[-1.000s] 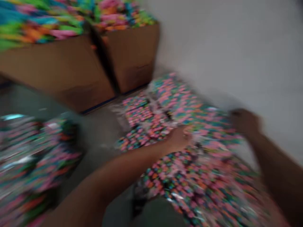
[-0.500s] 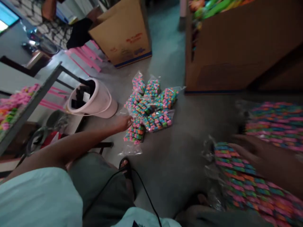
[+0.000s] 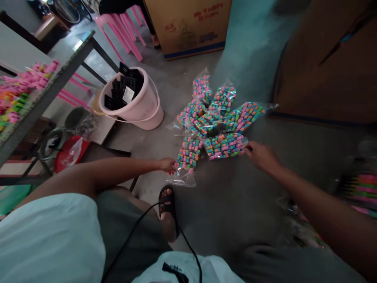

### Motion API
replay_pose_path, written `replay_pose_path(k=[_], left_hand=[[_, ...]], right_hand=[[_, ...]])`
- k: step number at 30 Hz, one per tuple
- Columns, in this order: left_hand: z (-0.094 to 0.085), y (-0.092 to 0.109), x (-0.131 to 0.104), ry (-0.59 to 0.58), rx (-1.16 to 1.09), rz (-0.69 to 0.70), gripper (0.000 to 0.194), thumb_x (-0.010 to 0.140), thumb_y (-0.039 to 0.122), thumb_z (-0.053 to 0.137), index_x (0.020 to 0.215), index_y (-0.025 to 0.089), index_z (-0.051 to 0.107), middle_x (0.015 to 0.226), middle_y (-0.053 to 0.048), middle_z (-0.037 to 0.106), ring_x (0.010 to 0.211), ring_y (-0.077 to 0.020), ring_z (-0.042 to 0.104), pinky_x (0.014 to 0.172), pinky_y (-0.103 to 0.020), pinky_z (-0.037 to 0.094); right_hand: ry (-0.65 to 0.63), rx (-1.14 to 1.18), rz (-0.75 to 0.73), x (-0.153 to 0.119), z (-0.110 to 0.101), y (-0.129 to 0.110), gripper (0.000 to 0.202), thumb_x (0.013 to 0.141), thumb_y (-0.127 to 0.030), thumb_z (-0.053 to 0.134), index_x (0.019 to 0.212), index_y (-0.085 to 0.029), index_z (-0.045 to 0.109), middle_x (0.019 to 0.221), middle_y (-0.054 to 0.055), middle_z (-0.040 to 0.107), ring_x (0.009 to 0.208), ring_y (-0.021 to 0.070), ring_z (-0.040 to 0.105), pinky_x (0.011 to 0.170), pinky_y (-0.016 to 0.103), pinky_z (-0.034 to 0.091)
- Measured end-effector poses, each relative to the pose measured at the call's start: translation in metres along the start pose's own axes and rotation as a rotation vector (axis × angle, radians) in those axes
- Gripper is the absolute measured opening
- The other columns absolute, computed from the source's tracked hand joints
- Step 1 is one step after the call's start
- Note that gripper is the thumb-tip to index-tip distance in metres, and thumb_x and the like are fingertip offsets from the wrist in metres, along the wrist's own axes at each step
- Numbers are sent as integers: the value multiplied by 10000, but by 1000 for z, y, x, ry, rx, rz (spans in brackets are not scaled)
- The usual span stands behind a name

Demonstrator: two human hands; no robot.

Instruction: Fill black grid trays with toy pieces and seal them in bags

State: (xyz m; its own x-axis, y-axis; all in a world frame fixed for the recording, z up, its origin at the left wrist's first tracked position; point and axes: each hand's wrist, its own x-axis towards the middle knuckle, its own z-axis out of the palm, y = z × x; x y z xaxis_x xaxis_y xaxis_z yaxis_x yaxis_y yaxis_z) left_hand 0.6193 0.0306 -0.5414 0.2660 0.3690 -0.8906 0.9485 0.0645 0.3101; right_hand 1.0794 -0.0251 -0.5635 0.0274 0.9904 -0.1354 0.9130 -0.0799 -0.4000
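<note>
On the grey floor ahead lies a cluster of clear plastic bags (image 3: 206, 122) filled with small pieces in pink, blue, green and orange. My left hand (image 3: 167, 166) is closed with its fingertips on the left edge of the nearest bag (image 3: 188, 154), whose loose plastic end points toward me. At the cluster's right front, my right hand (image 3: 260, 155) pinches the right end of another filled bag (image 3: 226, 145), which lies sideways. The pieces are too small for me to tell their exact kind.
A pink bucket (image 3: 150, 112) holding black plastic parts stands left of the bags. Cardboard boxes (image 3: 194, 27) stand behind and at right. More colourful packs (image 3: 366, 188) lie at far right. A table (image 3: 69, 59) with pink pieces is at left; a person sits on a pink stool (image 3: 118, 29).
My right hand has left the packs at the right and come over to the bag at the cluster's right front. My left hand stays by the nearest bag. The view has shifted.
</note>
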Motion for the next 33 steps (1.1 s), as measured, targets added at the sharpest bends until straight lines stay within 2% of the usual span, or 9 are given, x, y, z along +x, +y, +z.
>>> replay_pose_path(k=[3, 8, 13, 16, 19, 21, 26, 30, 33], left_hand=[[5, 2, -10, -63, -71, -51, 471, 928, 587, 563, 1091, 159, 672, 1027, -122, 770, 878, -215, 735, 755, -301, 605], [20, 10, -27, -68, -262, -79, 927, 764, 888, 607, 1488, 320, 494, 1590, -145, 549, 1347, -336, 612, 802, -331, 614], [34, 17, -13, -112, -287, -89, 839, 799, 696, 715, 1506, 311, 479, 1441, -116, 683, 1200, -302, 704, 823, -341, 611], [32, 20, -9, 138, -108, 2, 739, 856, 635, 687, 1473, 255, 539, 1384, -123, 709, 1179, -329, 697, 913, -396, 600], [21, 33, -15, 620, 179, 210, 759, 908, 620, 660, 1511, 184, 511, 1493, -175, 620, 1335, -394, 593, 1116, -489, 506], [11, 52, -19, 810, 332, 400, 694, 967, 521, 615, 1533, 145, 478, 1539, -196, 563, 1420, -378, 526, 1210, -502, 427], [-11, 135, -2, 716, 571, 872, 615, 988, 240, 505, 1588, 152, 401, 1635, -182, 447, 1533, -274, 419, 1268, -436, 371], [-22, 214, 39, 605, 670, 812, 950, 877, 145, 601, 1704, 160, 135, 1738, -214, 276, 1504, -327, 463, 1151, -418, 476], [-25, 255, 65, 484, 698, 606, 846, 894, 161, 612, 1672, 139, 280, 1538, -220, 572, 1301, -323, 643, 1025, -378, 529]], right_hand=[[61, 63, 85, -12, 0, -4, 262, 969, -414, 543, 1070, -230, 701, 1090, 127, 757, 981, 314, 705, 859, 426, 535], [179, 164, 241, -5, -3, -7, 599, 923, -579, 630, 1376, -187, 602, 1140, 152, 737, 995, 330, 694, 855, 436, 540], [137, 136, 102, 6, -6, 2, 325, 978, -399, 499, 972, -178, 737, 1072, 167, 717, 1072, 307, 657, 972, 423, 502], [150, 161, 114, -3, -12, 16, 310, 966, -365, 490, 969, -186, 744, 1050, 152, 725, 1011, 294, 670, 949, 409, 503], [163, 172, 176, -17, -23, 33, 313, 949, -388, 519, 1008, -194, 758, 1010, 135, 739, 954, 286, 683, 898, 395, 507], [147, 191, 234, -25, -31, 43, 317, 939, -399, 528, 995, -201, 769, 933, 114, 748, 896, 273, 687, 841, 376, 505], [125, 271, 365, -48, -50, 64, 339, 917, -408, 533, 1002, -207, 792, 789, 73, 748, 748, 246, 679, 710, 350, 471], [144, 269, 479, -66, -59, 85, 376, 931, -443, 555, 1073, -201, 804, 786, 79, 756, 719, 254, 680, 688, 360, 454], [181, 273, 526, -76, -64, 98, 352, 946, -437, 570, 1088, -217, 805, 811, 90, 768, 751, 269, 688, 691, 368, 453]])
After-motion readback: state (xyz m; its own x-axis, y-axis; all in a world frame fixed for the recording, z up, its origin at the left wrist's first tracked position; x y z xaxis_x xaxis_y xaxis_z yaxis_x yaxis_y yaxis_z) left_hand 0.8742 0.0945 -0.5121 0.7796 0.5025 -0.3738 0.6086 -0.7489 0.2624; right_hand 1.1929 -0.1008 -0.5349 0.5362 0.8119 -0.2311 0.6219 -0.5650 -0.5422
